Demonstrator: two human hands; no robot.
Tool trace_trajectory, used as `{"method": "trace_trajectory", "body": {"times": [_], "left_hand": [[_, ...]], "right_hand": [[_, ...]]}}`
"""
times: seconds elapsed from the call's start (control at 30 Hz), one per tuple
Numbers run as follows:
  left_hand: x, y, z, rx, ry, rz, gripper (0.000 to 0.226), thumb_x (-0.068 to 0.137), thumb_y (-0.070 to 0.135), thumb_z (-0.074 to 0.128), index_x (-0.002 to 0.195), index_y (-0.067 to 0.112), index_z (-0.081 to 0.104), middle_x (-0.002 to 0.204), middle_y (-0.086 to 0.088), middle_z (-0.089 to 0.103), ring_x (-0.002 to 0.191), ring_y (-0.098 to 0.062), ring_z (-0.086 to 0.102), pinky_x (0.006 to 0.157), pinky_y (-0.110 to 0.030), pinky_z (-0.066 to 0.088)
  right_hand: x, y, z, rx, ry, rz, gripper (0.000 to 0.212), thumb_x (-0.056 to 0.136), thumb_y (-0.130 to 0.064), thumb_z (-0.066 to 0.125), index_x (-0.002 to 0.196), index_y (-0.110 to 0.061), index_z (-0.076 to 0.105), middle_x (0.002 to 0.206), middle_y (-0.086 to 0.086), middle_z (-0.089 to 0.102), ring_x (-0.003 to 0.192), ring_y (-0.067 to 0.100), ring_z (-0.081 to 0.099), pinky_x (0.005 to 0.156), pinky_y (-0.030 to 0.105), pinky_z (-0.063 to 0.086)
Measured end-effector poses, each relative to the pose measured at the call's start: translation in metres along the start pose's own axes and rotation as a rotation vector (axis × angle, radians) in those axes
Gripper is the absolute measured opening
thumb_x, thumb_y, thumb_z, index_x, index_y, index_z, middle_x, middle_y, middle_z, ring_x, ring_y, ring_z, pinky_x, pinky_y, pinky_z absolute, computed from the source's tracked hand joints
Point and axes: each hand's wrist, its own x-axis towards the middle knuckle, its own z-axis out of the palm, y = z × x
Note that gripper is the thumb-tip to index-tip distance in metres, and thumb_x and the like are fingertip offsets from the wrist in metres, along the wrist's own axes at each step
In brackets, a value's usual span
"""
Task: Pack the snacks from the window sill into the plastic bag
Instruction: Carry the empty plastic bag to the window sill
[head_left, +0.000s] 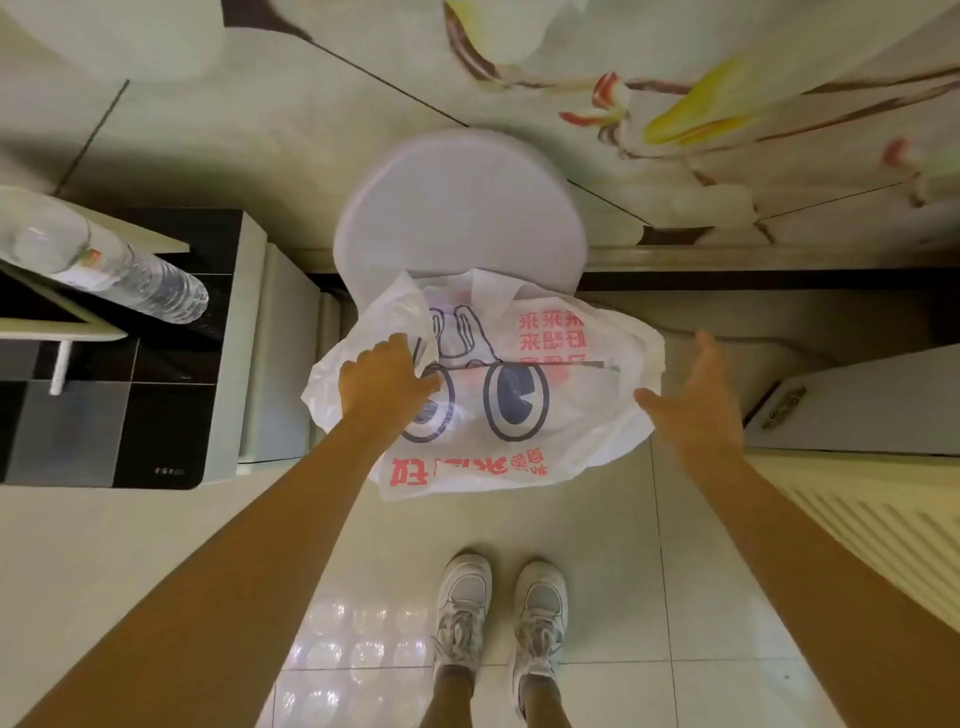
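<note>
L hand (387, 379) is gripping the plastic bag (524, 415) at its left edge, fingers curled into the film. R hand (693, 402) is hovering just right of bag w/ fingers straight & spread, holding nothing. Bag is hanging btwn both hands, over a white stool (460, 208); contents can't be told

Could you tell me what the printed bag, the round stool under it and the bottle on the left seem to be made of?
The bag looks like thin, glossy, translucent white plastic film: it crumples, and the left hand grips its edge. The round stool seems to be matte, pale moulded plastic, though motion blur leaves that open. The bottle appears to be clear ribbed plastic, with light showing through.
</note>
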Motion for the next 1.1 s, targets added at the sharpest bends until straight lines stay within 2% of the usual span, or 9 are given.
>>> {"method": "trace_trajectory", "body": {"times": [0.07,0.17,0.3,0.43,0.53,0.73,0.9,1.03,1.1], "left_hand": [[0.003,-0.001,0.004,0.067,-0.033,-0.017,0.055,0.09,0.05,0.057,0.131,0.016,0.044,0.125,-0.008,0.058,0.111,-0.027,0.056,0.099,-0.04,0.04],[0.01,-0.006,0.015,-0.042,-0.117,-0.052,0.055,0.09,0.044,0.061,0.134,0.018,0.041,0.131,-0.007,0.054,0.115,-0.028,0.055,0.101,-0.038,0.041],[0.014,-0.004,0.017,-0.291,-0.132,-0.025,0.053,0.087,0.03,0.068,0.133,0.017,0.044,0.13,-0.008,0.057,0.113,-0.029,0.057,0.102,-0.039,0.043],[0.005,0.004,-0.01,-0.508,-0.077,0.011,0.05,0.087,0.025,0.068,0.132,0.019,0.047,0.129,-0.006,0.058,0.112,-0.028,0.059,0.101,-0.041,0.047],[-0.01,0.006,-0.041,-0.634,-0.073,0.07,0.044,0.089,0.023,0.066,0.13,0.02,0.05,0.122,-0.003,0.061,0.104,-0.022,0.061,0.085,-0.026,0.051],[-0.054,0.013,-0.102,-0.627,-0.096,0.187,0.045,0.089,0.019,0.065,0.13,0.02,0.049,0.114,0.002,0.06,0.096,-0.015,0.061,0.069,-0.013,0.045],[-0.102,0.029,-0.165,-0.597,-0.12,0.252,0.046,0.086,0.013,0.069,0.127,0.025,0.052,0.11,0.002,0.065,0.094,-0.016,0.064,0.085,-0.036,0.056],[-0.145,0.05,-0.225,-0.546,-0.114,0.317,0.045,0.084,0.004,0.068,0.115,0.032,0.05,0.096,0.015,0.061,0.084,-0.002,0.06,0.063,-0.005,0.048],[-0.167,0.06,-0.251,-0.533,-0.126,0.328,0.044,0.083,0.008,0.071,0.112,0.035,0.052,0.097,0.01,0.064,0.086,-0.007,0.062,0.06,-0.008,0.048]], "right_hand": [[0.009,-0.001,0.0,0.147,-0.05,0.125,0.085,0.082,-0.009,0.073,0.149,-0.011,0.021,0.144,0.013,0.043,0.128,0.031,0.045,0.097,0.04,0.041],[0.022,0.004,0.003,0.209,-0.13,0.182,0.07,0.081,-0.005,0.072,0.142,-0.01,0.037,0.13,0.014,0.055,0.114,0.031,0.055,0.089,0.036,0.044],[0.018,0.006,0.004,0.233,-0.193,0.141,0.054,0.083,-0.002,0.069,0.131,-0.018,0.05,0.091,-0.007,0.065,0.099,0.021,0.061,0.084,0.03,0.049],[0.008,-0.002,-0.003,0.259,-0.28,0.038,0.049,0.084,-0.004,0.068,0.126,-0.025,0.052,0.1,-0.003,0.066,0.092,0.012,0.064,0.068,0.019,0.05],[0.001,-0.013,-0.012,0.282,-0.306,-0.015,0.048,0.084,-0.003,0.068,0.124,-0.027,0.053,0.104,0.001,0.067,0.095,0.016,0.065,0.075,0.025,0.053],[-0.029,-0.046,-0.047,0.326,-0.349,-0.087,0.05,0.084,0.002,0.065,0.121,-0.03,0.052,0.101,-0.002,0.065,0.096,0.017,0.063,0.083,0.034,0.054],[-0.071,-0.083,-0.099,0.353,-0.354,-0.15,0.052,0.083,0.005,0.065,0.126,-0.021,0.051,0.102,-0.003,0.07,0.094,0.015,0.067,0.077,0.031,0.055],[-0.116,-0.11,-0.151,0.377,-0.345,-0.202,0.052,0.084,0.009,0.062,0.126,-0.02,0.051,0.099,-0.004,0.072,0.094,0.019,0.068,0.087,0.041,0.054],[-0.138,-0.12,-0.176,0.367,-0.338,-0.233,0.053,0.084,0.009,0.061,0.129,-0.016,0.05,0.102,0.0,0.072,0.094,0.019,0.068,0.089,0.042,0.054]]}}
